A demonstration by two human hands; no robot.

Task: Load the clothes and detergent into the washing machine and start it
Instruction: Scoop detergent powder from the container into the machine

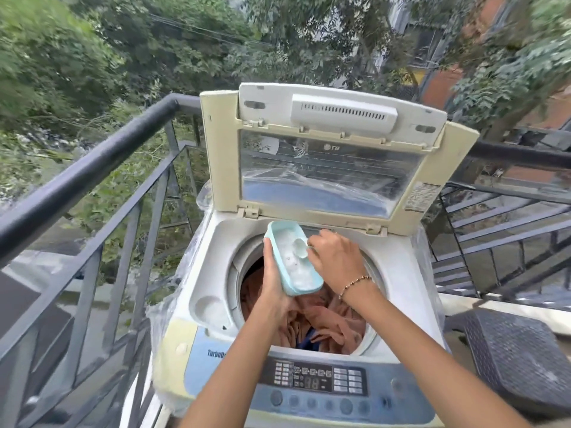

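A top-loading washing machine (pixel 398 273) stands in front of me with its lid (pixel 327 152) raised upright. Peach-coloured clothes (pixel 321 322) and a bit of blue cloth lie in the drum. My left hand (pixel 273 285) holds a pale blue detergent box (pixel 275 242), tilted above the drum's far rim and filled with white powder. My right hand (pixel 336 257) grips a small pale scoop (pixel 301 247) whose bowl rests in the powder. The control panel (pixel 312 381) with its buttons and display sits at the machine's near edge.
A dark metal railing (pixel 92 168) runs along the left and behind the machine, with trees beyond. A black perforated plastic surface (pixel 519 353) sits to the right of the machine. Clear plastic sheeting (pixel 173 291) wraps the machine's sides.
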